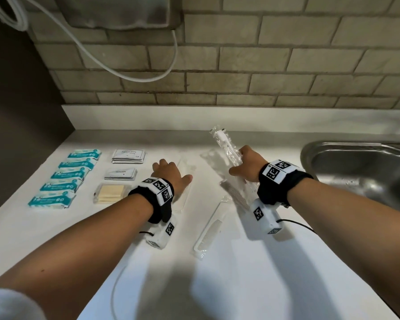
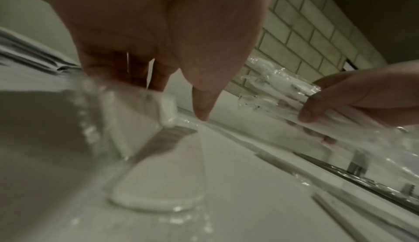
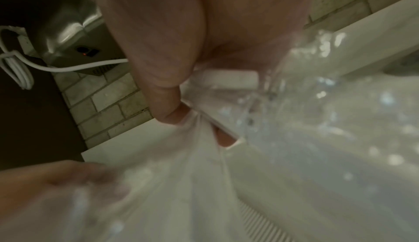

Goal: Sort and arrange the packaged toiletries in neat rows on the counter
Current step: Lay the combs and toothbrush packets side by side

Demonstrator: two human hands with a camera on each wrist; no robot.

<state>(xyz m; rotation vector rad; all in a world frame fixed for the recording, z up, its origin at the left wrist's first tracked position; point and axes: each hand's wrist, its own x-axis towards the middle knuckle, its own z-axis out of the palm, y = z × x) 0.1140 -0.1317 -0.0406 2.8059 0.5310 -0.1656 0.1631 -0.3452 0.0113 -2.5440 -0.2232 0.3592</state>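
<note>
My left hand (image 1: 171,173) lies flat on a clear-wrapped comb packet (image 1: 185,195) at the middle of the white counter (image 1: 240,273). In the left wrist view its fingers (image 2: 138,77) press that packet (image 2: 140,120) while the thumb (image 2: 201,109) points down beside it. My right hand (image 1: 243,165) grips a bundle of clear-wrapped toothbrushes (image 1: 224,144) that sticks up toward the wall. Thumb and fingers pinch the wrapping (image 3: 229,80) in the right wrist view. Two more wrapped combs (image 1: 208,229) (image 1: 238,197) lie between my wrists.
A column of several teal packets (image 1: 62,179) lines the left of the counter. Beside it sit two stacks of white sachets (image 1: 128,155) (image 1: 120,174) and a clear pack of yellowish bars (image 1: 109,192). A steel sink (image 1: 356,172) is at the right, the tiled wall behind.
</note>
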